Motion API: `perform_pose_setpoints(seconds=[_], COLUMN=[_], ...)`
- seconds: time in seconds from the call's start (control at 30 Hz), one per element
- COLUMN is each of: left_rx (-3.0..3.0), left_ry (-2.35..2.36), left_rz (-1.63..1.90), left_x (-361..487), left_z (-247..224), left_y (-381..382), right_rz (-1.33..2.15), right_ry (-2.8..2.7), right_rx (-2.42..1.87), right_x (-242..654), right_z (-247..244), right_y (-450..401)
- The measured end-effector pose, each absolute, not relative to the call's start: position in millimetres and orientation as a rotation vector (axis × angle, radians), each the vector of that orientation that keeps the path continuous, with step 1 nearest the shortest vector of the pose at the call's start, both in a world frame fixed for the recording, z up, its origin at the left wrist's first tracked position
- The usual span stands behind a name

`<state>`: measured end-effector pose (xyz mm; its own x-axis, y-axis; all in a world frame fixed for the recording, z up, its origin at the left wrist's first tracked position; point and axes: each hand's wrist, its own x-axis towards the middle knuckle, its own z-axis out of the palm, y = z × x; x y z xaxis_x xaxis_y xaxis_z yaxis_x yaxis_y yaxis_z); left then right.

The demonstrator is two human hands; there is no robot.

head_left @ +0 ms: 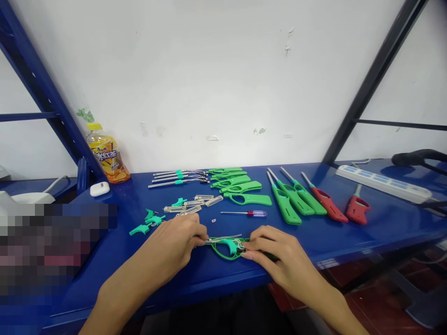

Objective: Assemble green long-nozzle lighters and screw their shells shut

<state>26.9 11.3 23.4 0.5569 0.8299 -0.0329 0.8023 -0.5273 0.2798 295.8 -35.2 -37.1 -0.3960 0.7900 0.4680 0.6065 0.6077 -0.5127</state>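
Note:
Near the front edge of the blue table lies an open green lighter shell (220, 253), with a teal trigger (231, 245), wires and a thin metal rod in or over it. My left hand (179, 235) pinches the metal piece at the shell's left end. At the right end, my right hand (270, 246) has its thumb and fingers closed on the small dark igniter part beside the wires. Behind my hands are a screwdriver (244, 213), clear fuel tanks (193, 203), loose teal triggers (140, 229), metal rods with wires (178, 177) and several green shell halves (247, 199).
Assembled green lighters (287, 204) and red lighters (328, 203) lie to the right, before a white power strip (382, 183). A drink bottle (108, 156) and white case (99, 189) stand at the left, near a blue frame post (52, 88).

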Motion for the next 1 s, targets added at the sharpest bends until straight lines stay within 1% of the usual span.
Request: perform_pose_setpoints(seconds=[0.37,0.53,0.67,1.0], left_rx=[2.581,2.575,2.567,2.491], left_ry=[1.428,1.309,1.227,1.125], left_rz=[0.233,0.328,0.274,0.320], left_x=[35.8,37.3,35.6,35.0], left_z=[20.7,11.0,8.4,12.3], left_y=[-4.6,-0.6,-1.5,-0.2], right_rz=[0.286,0.269,0.269,0.285], right_ry=[-2.160,-2.164,-2.171,-2.167], right_rx=[-1.095,-1.076,-1.078,-1.092], right_x=[297.2,298.3,298.1,298.0], right_z=[-38.8,-40.5,-40.3,-40.8], right_y=[-33.3,-33.1,-33.7,-33.2])
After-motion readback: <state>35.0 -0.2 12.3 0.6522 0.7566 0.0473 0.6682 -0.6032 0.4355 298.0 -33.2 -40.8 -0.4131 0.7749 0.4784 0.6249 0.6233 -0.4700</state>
